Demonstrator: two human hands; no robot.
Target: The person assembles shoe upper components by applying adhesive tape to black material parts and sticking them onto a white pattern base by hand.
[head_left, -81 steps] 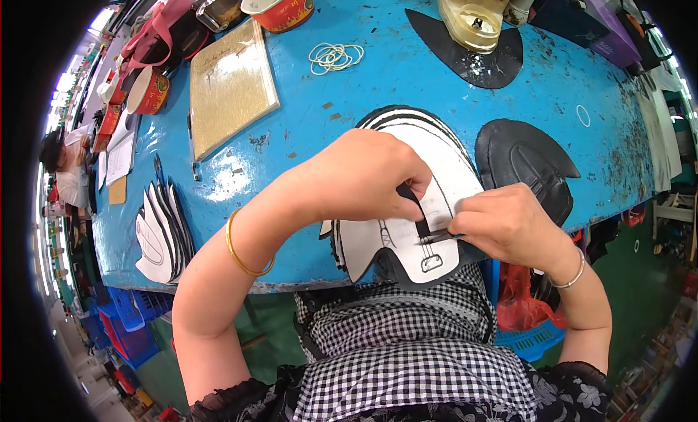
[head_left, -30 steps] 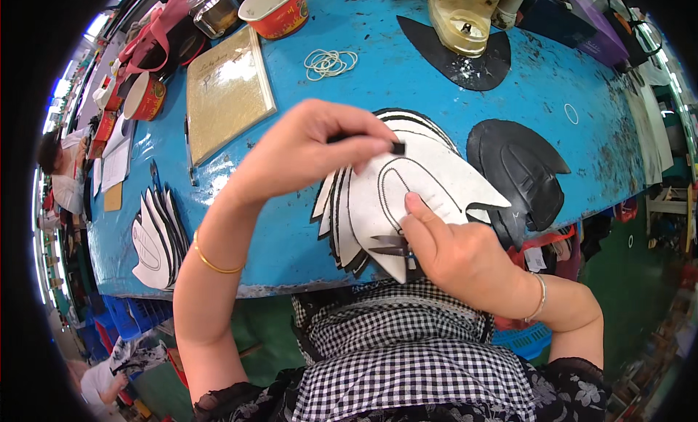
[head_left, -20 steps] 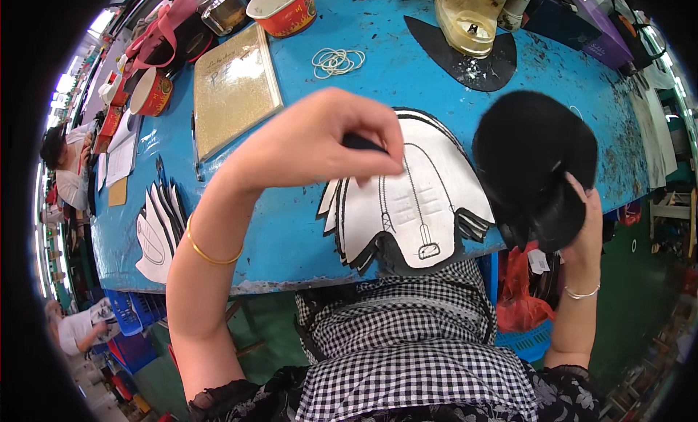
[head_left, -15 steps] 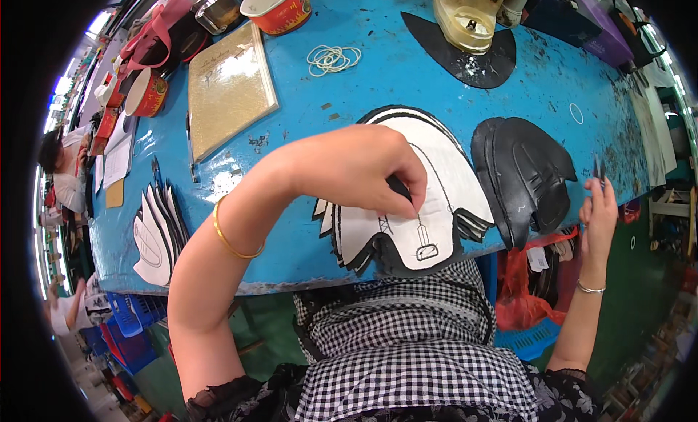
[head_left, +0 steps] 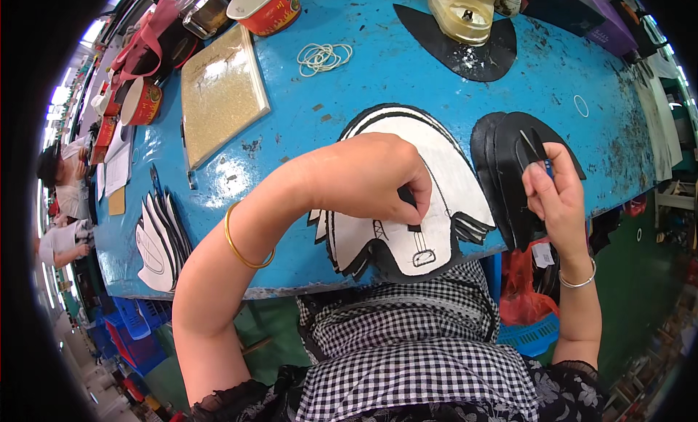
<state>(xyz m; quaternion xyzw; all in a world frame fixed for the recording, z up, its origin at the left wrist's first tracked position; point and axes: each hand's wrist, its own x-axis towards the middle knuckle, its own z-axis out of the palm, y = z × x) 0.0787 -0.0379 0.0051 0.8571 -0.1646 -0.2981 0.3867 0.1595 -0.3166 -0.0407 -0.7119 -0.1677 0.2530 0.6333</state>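
Observation:
My left hand (head_left: 378, 171) is closed in a pinch on a small black piece (head_left: 414, 228). It is over the white-faced shoe upper pieces (head_left: 443, 174), stacked with black edges showing and stitched lines on the top one. In my right hand (head_left: 560, 193) is a pair of small thread snips (head_left: 533, 147), its dark blades pointing up and left. The snips are above the stack of black shoe upper pieces (head_left: 502, 182), partly hidden by that hand.
More white and black cut pieces (head_left: 156, 244) lie at the left. Beyond are a gold notebook (head_left: 222, 94), a pen (head_left: 186, 151), pale elastic bands (head_left: 324, 58), a red paper bowl (head_left: 269, 11) and a yellowed glue container (head_left: 465, 18) on a black sheet. A red bag (head_left: 520, 291) hangs below the table edge.
My right hand has moved left and upward with the snips, from beside the black pieces to above them. My left hand has shifted slightly down, still pinching over the white pieces.

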